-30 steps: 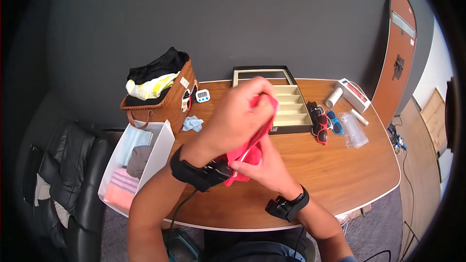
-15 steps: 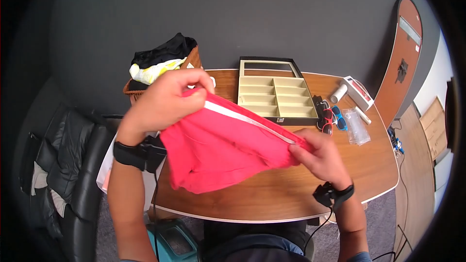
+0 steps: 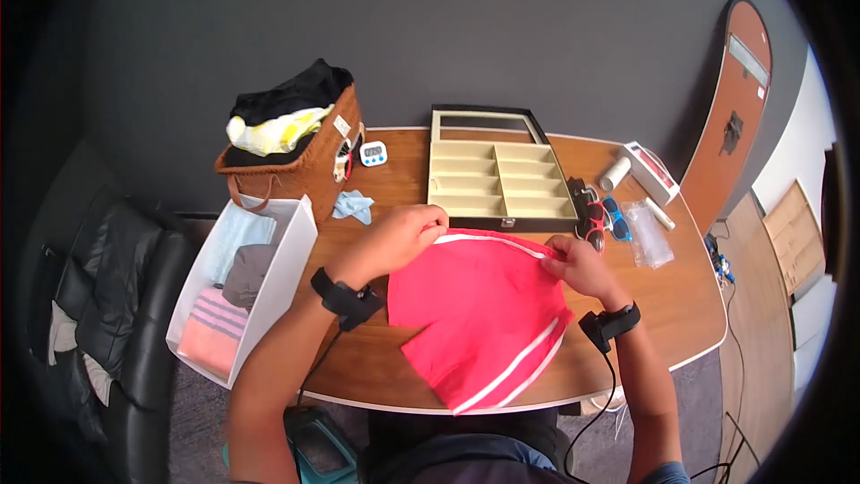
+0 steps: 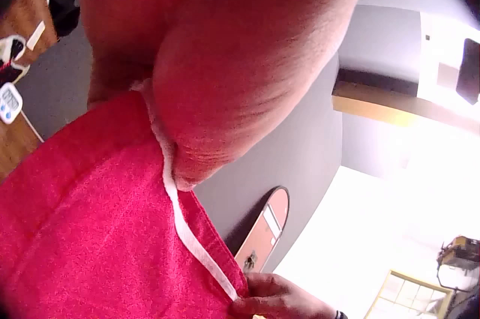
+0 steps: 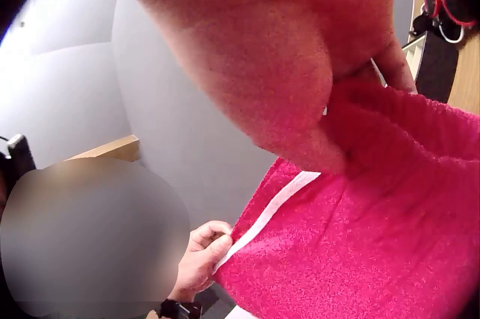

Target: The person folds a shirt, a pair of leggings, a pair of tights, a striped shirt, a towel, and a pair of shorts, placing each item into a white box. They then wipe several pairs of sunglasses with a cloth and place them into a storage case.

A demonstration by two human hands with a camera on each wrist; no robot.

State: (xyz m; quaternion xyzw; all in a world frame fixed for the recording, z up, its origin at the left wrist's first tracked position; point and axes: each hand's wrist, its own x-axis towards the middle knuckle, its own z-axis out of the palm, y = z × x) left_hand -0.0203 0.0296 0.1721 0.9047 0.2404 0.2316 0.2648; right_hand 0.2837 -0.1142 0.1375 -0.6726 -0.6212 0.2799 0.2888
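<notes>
Pink-red shorts (image 3: 484, 305) with white stripes hang spread between both hands, low over the front of the table. My left hand (image 3: 394, 242) pinches their upper left corner, where one white stripe begins. At the upper right corner my right hand (image 3: 584, 267) grips the cloth between thumb and fingers. In the left wrist view the stripe on the shorts (image 4: 97, 221) runs from the left hand's thumb to the right hand (image 4: 289, 300). The right wrist view shows the gathered edge of the shorts (image 5: 375, 221) beside the right thumb.
A display case (image 3: 502, 157) with compartments stands open behind the shorts. Sunglasses (image 3: 616, 220), a plastic sleeve (image 3: 647, 235) and a white box (image 3: 652, 175) lie on the right. A wicker basket (image 3: 291, 175) of clothes, a white bin (image 3: 285, 291), a timer (image 3: 373, 154) and a blue cloth (image 3: 353, 206) are left.
The bunched shorts were pulled out wide between the hands, then lowered so their legs hang down toward me. The left hand has moved right and down since the middle frame.
</notes>
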